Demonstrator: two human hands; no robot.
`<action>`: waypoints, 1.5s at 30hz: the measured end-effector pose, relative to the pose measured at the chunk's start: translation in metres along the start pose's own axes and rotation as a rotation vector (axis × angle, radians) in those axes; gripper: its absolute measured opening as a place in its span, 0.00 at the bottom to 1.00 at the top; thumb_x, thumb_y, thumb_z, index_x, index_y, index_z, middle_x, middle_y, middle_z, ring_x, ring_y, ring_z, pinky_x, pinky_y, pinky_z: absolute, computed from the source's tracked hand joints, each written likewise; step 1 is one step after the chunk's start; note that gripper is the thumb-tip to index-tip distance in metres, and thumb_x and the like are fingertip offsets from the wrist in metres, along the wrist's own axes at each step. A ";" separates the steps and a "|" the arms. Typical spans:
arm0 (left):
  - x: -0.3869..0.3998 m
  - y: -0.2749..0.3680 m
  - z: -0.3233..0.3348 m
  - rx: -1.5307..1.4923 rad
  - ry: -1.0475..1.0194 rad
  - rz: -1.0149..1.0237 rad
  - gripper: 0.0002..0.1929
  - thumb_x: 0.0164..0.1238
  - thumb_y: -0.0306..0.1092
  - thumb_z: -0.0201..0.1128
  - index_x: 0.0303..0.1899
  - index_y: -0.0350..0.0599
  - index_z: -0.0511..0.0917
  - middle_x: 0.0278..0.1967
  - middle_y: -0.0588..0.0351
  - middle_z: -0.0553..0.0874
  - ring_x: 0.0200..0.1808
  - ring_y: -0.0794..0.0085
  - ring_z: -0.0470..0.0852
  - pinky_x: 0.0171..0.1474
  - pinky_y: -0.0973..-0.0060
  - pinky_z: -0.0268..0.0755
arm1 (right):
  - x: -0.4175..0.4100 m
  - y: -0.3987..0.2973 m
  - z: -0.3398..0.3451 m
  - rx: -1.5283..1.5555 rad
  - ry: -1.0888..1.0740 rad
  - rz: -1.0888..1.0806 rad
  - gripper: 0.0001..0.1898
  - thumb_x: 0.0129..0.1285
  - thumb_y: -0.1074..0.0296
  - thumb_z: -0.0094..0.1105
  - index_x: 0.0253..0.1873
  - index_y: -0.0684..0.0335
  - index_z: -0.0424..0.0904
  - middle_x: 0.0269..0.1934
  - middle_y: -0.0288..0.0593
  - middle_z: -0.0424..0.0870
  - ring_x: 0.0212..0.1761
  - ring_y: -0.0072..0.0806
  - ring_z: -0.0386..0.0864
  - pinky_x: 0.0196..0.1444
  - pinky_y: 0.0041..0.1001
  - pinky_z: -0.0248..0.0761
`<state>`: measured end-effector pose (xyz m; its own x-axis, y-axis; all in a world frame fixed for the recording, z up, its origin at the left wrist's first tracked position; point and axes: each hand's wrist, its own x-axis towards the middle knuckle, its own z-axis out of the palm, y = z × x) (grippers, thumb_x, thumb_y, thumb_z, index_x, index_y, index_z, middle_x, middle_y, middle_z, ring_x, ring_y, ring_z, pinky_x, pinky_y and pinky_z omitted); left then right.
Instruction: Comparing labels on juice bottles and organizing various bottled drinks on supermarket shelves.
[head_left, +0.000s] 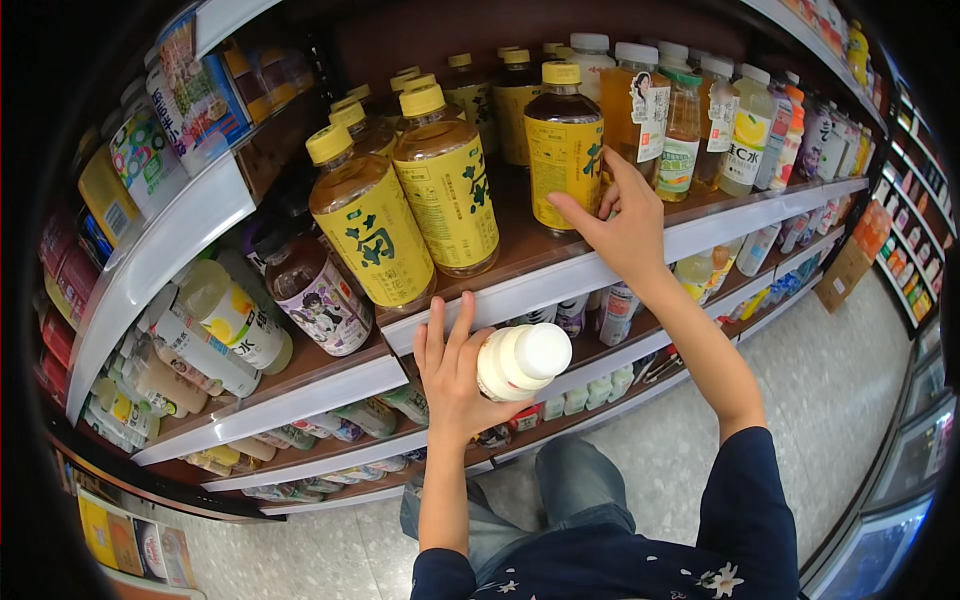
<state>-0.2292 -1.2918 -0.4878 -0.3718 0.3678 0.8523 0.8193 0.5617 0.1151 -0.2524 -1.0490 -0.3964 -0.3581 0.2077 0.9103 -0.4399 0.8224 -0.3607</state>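
My left hand (454, 375) holds a white-capped, cream-coloured plastic bottle (517, 361) in front of the shelf edge, its thumb beneath it and the other fingers extended. On the shelf, my right hand (619, 214) is at a yellow-labelled tea bottle (564, 150), thumb at the label's lower left and fingers at its right side; the bottle stands upright. Whether the fingers grip it firmly is hard to tell. Left of it stand two matching yellow-capped bottles, a front one (371, 225) and another (448, 187) beside it, with several more behind.
The price-strip edge (525, 281) of the shelf runs below the bottles. Right of my right hand stand a green-capped bottle (677, 139) and a lemon-labelled drink bottle (746, 135). Lower shelves hold more drinks. A cardboard box (844, 276) is on the floor by the far shelving.
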 end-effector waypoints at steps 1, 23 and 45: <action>0.001 0.002 -0.001 -0.003 -0.004 0.004 0.37 0.39 0.63 0.75 0.46 0.43 0.80 0.69 0.41 0.71 0.74 0.39 0.59 0.73 0.46 0.41 | 0.000 0.001 0.000 -0.005 0.005 -0.009 0.37 0.51 0.51 0.77 0.59 0.71 0.74 0.35 0.44 0.80 0.21 0.25 0.71 0.25 0.25 0.68; 0.001 0.000 0.001 0.010 0.000 0.018 0.34 0.37 0.58 0.76 0.44 0.42 0.80 0.70 0.41 0.70 0.74 0.40 0.59 0.73 0.47 0.41 | 0.000 -0.008 -0.002 -0.078 -0.049 0.106 0.41 0.44 0.43 0.79 0.53 0.69 0.72 0.40 0.50 0.84 0.33 0.38 0.82 0.35 0.32 0.76; 0.004 0.002 -0.012 -0.053 -0.056 0.022 0.35 0.35 0.51 0.77 0.46 0.40 0.77 0.70 0.43 0.69 0.74 0.42 0.59 0.72 0.47 0.47 | -0.005 -0.015 -0.006 -0.264 0.156 0.035 0.37 0.47 0.53 0.78 0.58 0.63 0.68 0.43 0.46 0.71 0.41 0.41 0.75 0.39 0.38 0.73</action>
<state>-0.2242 -1.2979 -0.4784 -0.3762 0.4210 0.8253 0.8489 0.5136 0.1249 -0.2390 -1.0593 -0.3942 -0.2298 0.3001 0.9258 -0.1929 0.9184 -0.3455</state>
